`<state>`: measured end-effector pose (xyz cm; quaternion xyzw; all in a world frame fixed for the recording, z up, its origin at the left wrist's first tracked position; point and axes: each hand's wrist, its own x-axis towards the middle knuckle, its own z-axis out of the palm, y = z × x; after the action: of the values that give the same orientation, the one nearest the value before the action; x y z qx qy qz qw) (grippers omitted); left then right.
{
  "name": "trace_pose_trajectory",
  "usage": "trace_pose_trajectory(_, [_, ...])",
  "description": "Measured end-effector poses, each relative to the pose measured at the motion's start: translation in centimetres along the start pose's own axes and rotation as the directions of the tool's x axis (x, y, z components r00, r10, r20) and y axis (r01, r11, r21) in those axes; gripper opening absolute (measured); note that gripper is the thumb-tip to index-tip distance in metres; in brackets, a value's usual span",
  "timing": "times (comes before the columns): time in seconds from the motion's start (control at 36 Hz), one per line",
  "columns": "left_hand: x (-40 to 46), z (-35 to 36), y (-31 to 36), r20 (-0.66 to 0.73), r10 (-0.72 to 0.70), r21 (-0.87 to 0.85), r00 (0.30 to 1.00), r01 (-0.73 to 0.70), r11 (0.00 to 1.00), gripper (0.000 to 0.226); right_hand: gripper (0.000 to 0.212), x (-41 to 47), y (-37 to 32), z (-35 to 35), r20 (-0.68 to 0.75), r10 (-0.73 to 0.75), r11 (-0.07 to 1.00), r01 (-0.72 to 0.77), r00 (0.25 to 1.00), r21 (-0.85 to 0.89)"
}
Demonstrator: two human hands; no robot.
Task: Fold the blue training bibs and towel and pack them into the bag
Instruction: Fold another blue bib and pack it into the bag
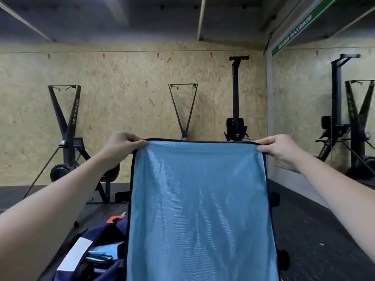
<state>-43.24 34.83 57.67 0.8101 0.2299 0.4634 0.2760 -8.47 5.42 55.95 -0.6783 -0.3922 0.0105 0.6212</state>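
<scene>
Blue bib (pixel 199 209) is held up in the air at arm's length, spread flat and hanging straight down in front of the person. Left hand (pixel 121 146) pinches the top left corner, right hand (pixel 278 151) pinches the top right corner — each grip is closed on the cloth, thumb in front, fingers curled behind. Top edge is pulled nearly taut between the two hands; a dark binding runs along the top and sides.

Handling guess: thin mesh, very light, fully limp — faint vertical ripples run down the panel and it sags a touch between the corners. No stiffness to rely on, so it needs both corners held to stay square; likely a bit slick, so a firm pinch on the bound edge is the safer hold. Not fragile.

Navy bag (pixel 95 258) sits open at lower left, below the left forearm. Light-blue fabric (pixel 103 254) lies inside, looks folded, though bib or towel is hard to tell from here. The bib's lower end runs out of frame, so its full length is not shown.

Behind: chipboard wall (pixel 125 94), ski machines (pixel 67 126), dark rubber floor (pixel 316 230).
</scene>
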Motion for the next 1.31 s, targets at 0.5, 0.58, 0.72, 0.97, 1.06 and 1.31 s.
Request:
trace_pose_trajectory(0.5, [-4.8, 17.2, -20.1, 0.147, -0.276, 0.389, 0.95, 0.201, 0.899, 0.023, 0.021, -2.0, 20.9, 10.9, 0.056, 0.309, 0.799, -0.227, 0.949, -0.558])
trace_pose_trajectory(0.58, [-6.0, 19.2, -22.5, 0.129, -0.342, 0.341, 0.931, 0.282, 0.897, 0.022, 0.009, -2.2, 24.0, 11.7, 0.065, 0.377, 0.823, -0.302, 0.924, -0.481])
trace_pose_trajectory(0.72, [-7.1, 20.8, -24.8, 0.088, -0.347, 0.258, 0.934, 0.315, 0.913, 0.018, 0.01, -1.7, 27.5, 12.1, -0.037, 0.384, 0.844, -0.367, 0.923, -0.391])
trace_pose_trajectory(0.97, [-3.0, 23.6, -27.3, 0.011, -0.282, 0.255, 0.959, 0.27, 0.929, 0.011, 0.012, 1.8, 29.5, 13.9, -0.128, 0.257, 0.897, -0.286, 0.958, -0.337])
trace_pose_trajectory(1.06, [0.4, 23.8, -26.9, 0.011, -0.224, 0.288, 0.975, 0.211, 0.934, 0.01, 0.011, 4.3, 28.4, 13.7, -0.147, 0.221, 0.904, -0.259, 0.964, -0.339])
trace_pose_trajectory(1.31, [11.1, 19.8, -18.9, -0.076, -0.003, 0.236, 0.997, 0.021, 0.972, 0.011, 0.016, 12.6, 20.0, 10.5, -0.179, -0.028, 0.934, -0.038, 0.983, -0.355])
